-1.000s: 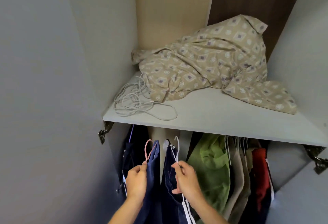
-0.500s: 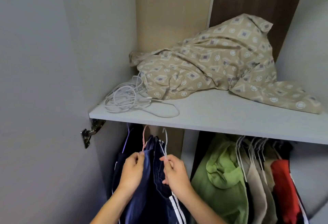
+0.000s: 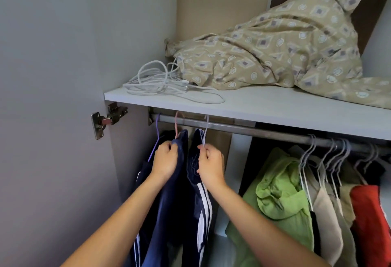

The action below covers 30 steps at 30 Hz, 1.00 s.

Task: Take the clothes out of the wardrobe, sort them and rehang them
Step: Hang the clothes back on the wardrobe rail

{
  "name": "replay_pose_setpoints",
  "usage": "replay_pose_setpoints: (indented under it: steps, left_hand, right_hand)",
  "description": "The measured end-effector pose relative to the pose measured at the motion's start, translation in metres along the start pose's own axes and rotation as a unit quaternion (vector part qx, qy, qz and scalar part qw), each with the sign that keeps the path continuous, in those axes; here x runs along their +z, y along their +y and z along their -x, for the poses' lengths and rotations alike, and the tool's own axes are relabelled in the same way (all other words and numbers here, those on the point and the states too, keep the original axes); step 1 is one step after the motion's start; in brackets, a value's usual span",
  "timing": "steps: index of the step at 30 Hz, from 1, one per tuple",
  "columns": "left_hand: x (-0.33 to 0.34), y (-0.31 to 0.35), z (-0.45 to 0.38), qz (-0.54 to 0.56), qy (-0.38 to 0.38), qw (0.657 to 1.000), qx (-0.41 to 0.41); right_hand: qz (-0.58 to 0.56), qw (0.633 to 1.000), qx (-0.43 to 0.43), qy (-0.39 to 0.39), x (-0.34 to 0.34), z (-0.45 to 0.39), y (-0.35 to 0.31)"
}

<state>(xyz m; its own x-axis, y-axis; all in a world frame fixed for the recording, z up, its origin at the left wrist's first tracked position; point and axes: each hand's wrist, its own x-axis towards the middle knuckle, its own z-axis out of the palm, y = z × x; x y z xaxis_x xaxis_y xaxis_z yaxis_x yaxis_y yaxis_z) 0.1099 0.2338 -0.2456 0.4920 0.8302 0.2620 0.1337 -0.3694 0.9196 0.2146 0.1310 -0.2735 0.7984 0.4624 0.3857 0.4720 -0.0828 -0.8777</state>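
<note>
Both hangers now hooked on the rail point(image 3: 243, 128); left hand point(image 3: 165, 162) grips navy trousers point(image 3: 167, 203), right hand point(image 3: 210, 165) pinches white hanger point(image 3: 205, 131)

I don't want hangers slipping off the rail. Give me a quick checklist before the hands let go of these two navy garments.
1. Pink hanger hook over the rail: ok.
2. White hanger hook over the rail: ok.
3. Left hand grips its navy garment: ok.
4. Right hand pinches the white hanger's neck: ok.
5. Garments seated squarely on hangers: cannot tell.
</note>
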Motion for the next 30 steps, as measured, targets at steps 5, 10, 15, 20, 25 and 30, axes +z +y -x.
replay_pose_setpoints:
  steps: [5,10,15,20,25,30]
  left_hand:
    - [0.017,-0.003,-0.038,-0.033,-0.018,0.999,0.009]
    - [0.021,-0.020,-0.056,-0.091,-0.041,0.994,-0.033]
    - [0.014,-0.040,-0.044,-0.192,-0.051,0.980,-0.033]
    - [0.000,-0.035,-0.024,-0.306,-0.051,0.951,0.002]
    - [-0.018,-0.044,0.014,-0.376,-0.065,0.924,0.030]
    - [-0.035,-0.053,0.036,-0.427,-0.100,0.897,0.050]
  right_hand:
    - [0.031,0.998,0.043,0.016,0.007,-0.031,0.010]
    - [0.061,0.993,0.101,-0.003,0.007,-0.047,0.018]
    - [0.109,0.985,0.126,-0.041,0.008,-0.037,0.038]
    - [0.147,0.976,0.130,-0.089,0.008,-0.032,0.023]
    - [0.155,0.975,0.119,-0.108,0.003,0.013,0.013]
    - [0.213,0.963,0.106,-0.128,0.005,0.035,0.013]
